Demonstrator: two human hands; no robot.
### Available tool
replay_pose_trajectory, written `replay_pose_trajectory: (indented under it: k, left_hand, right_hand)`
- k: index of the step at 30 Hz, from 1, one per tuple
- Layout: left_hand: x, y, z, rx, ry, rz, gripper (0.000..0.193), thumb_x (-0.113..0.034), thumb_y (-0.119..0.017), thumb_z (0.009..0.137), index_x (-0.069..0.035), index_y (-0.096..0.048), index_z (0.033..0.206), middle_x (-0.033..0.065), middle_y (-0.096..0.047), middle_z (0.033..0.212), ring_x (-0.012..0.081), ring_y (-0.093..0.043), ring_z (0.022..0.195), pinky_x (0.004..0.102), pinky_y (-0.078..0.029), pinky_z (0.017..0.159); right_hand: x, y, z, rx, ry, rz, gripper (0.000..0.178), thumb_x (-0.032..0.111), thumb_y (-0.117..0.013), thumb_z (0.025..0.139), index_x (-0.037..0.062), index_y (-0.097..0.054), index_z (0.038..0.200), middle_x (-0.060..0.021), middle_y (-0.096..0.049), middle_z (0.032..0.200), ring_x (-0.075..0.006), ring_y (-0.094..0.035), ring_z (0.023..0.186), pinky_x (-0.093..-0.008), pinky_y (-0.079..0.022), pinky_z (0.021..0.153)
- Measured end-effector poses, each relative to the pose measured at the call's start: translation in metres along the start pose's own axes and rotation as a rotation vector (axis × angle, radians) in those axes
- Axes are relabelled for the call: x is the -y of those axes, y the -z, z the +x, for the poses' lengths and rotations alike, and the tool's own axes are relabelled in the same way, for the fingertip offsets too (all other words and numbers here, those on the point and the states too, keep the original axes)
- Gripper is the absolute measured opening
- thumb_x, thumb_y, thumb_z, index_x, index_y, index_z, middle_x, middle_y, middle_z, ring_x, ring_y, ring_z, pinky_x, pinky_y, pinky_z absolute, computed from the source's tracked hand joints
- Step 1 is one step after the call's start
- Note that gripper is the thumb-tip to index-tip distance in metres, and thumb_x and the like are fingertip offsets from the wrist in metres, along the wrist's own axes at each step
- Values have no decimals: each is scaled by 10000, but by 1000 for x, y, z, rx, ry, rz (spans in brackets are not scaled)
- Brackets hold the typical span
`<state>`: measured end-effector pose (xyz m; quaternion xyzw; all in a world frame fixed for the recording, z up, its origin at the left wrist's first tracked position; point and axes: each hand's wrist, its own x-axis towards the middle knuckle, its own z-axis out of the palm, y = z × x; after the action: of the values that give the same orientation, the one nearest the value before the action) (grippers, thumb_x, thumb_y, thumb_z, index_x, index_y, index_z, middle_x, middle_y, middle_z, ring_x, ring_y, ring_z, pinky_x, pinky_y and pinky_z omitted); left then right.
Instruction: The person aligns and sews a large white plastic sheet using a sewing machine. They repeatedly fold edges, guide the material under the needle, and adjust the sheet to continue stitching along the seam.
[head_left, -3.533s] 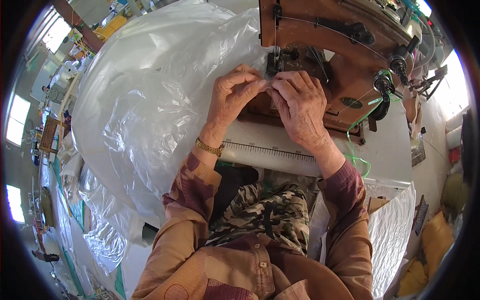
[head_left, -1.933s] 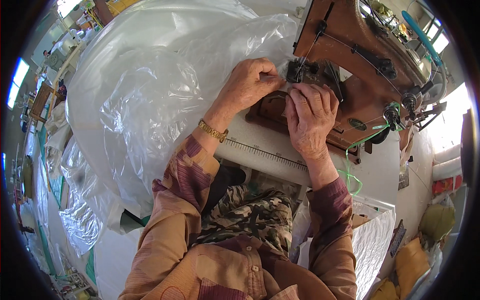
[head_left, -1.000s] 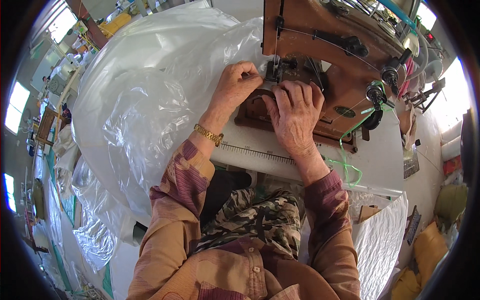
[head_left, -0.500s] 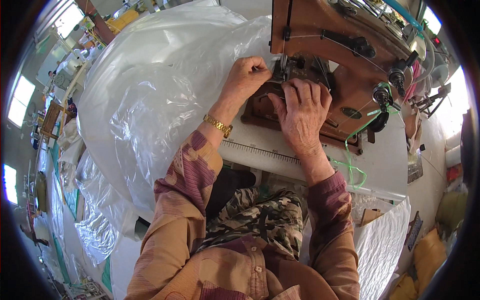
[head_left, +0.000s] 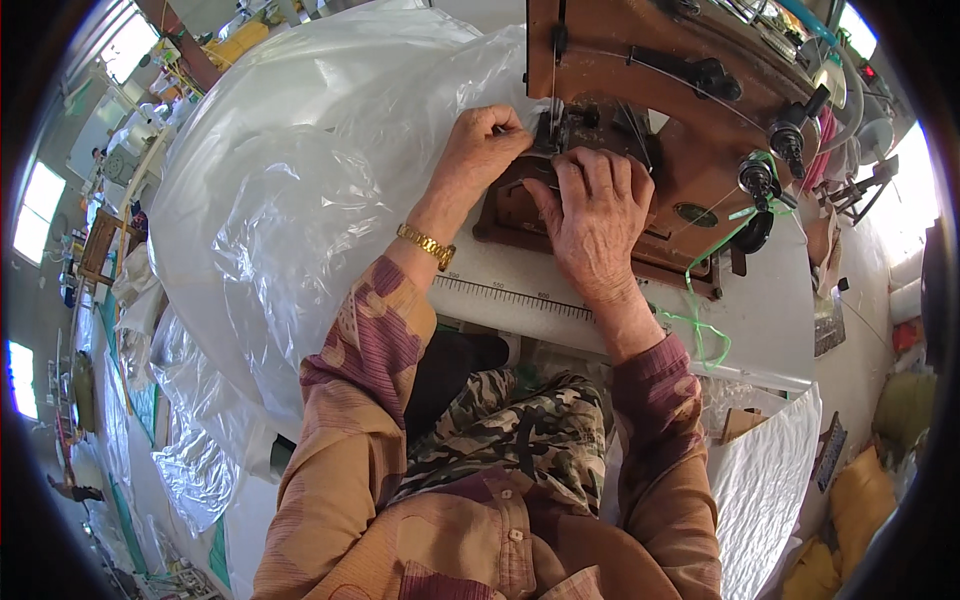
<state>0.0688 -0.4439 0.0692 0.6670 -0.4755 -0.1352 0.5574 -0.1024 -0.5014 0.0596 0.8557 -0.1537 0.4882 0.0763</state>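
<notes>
A brown sewing machine (head_left: 690,110) stands on a white table (head_left: 770,320). A big sheet of clear plastic film (head_left: 300,200) lies heaped to its left, with one edge drawn under the needle area. My left hand (head_left: 480,150), a gold bracelet on its wrist, pinches that plastic edge just left of the needle. My right hand (head_left: 595,215) lies flat, fingers together, pressing the plastic onto the machine bed right below the needle. The needle itself is hidden behind my fingers.
A ruler scale (head_left: 520,297) runs along the table's front edge. Green thread (head_left: 700,320) trails off the machine to the right. A white woven sack (head_left: 770,490) hangs at lower right, yellow bags (head_left: 860,500) beyond it. More plastic (head_left: 190,440) spills down at left.
Both hands have stayed at the needle, shifting slightly as the plastic edge is fed; my left hand's fingers have curled tighter onto the edge. The camera view has wobbled.
</notes>
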Motion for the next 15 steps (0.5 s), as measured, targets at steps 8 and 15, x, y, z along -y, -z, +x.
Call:
replay_pose_trajectory:
  k: [8, 15]
  left_hand:
    - [10, -9, 13, -80, -43, -7, 175, -111, -683, 789, 42, -608, 752, 83, -617, 656, 110, -525, 618, 310, -462, 594]
    - [4, -3, 9, -83, -77, 160, 211, -180, -690, 810, 29, -654, 813, 152, -668, 723, 244, -629, 645, 378, -507, 653]
  right_hand:
    - [-1, 1, 0, 2, -5, -11, 356, 347, -755, 803, 73, -660, 1010, -62, -570, 1045, -257, -539, 1006, -494, -395, 954]
    - [2, 2, 1, 15, -9, 6, 348, 335, -755, 811, 81, -661, 1030, -50, -576, 1047, -254, -542, 1008, -484, -396, 960]
